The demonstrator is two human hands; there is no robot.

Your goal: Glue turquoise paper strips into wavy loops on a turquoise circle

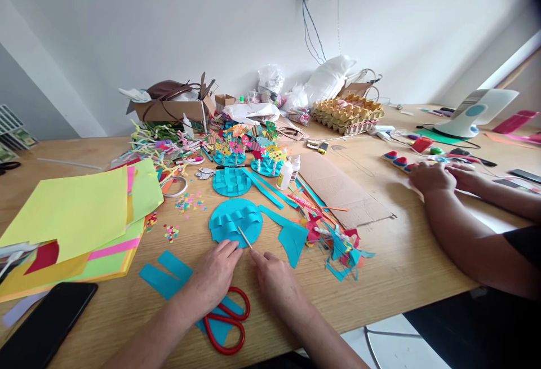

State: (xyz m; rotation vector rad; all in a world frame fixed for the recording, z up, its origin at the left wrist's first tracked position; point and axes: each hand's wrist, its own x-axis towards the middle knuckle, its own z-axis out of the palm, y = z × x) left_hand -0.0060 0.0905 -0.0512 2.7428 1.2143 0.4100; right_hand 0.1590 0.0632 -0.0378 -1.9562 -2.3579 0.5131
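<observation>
A round blue paper disc lies on the table before me, with wavy blue paper strips raised across its middle. My left hand has its fingers together on the disc's near edge, pinching it. In my right hand is a thin light-coloured stick, its tip touching the strips. Red-handled scissors lie by my left wrist, over cut blue paper strips; my forearm hides part of them. Just beyond sits a second blue disc with strips. A blue paper offcut lies to the right.
White glue bottles stand behind, near decorated blue pieces. Cardboard and paper scraps lie right; coloured sheets and a black phone left. Another person's hands work at the right. Egg trays stand behind.
</observation>
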